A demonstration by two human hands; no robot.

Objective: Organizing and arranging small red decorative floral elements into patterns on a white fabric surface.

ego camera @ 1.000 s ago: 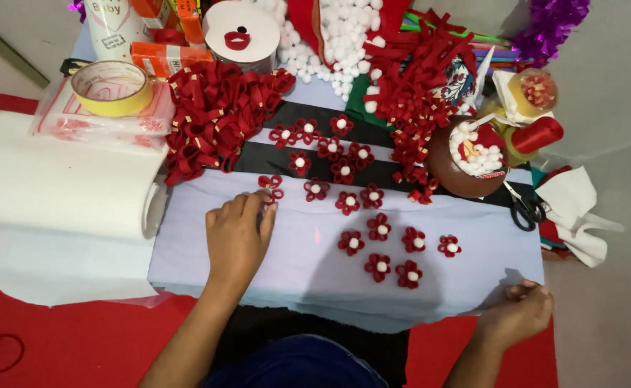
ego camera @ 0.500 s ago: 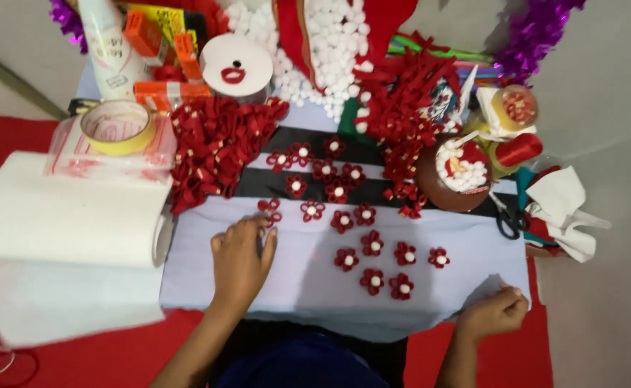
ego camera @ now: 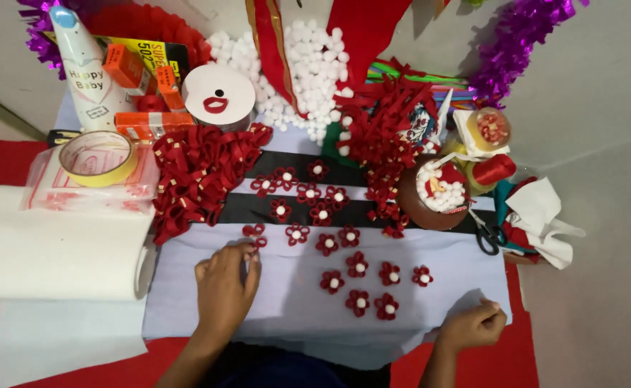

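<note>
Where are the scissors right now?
In the head view, the scissors lie at the right edge of the cloth, between the brown bowl and the white tissue.
</note>
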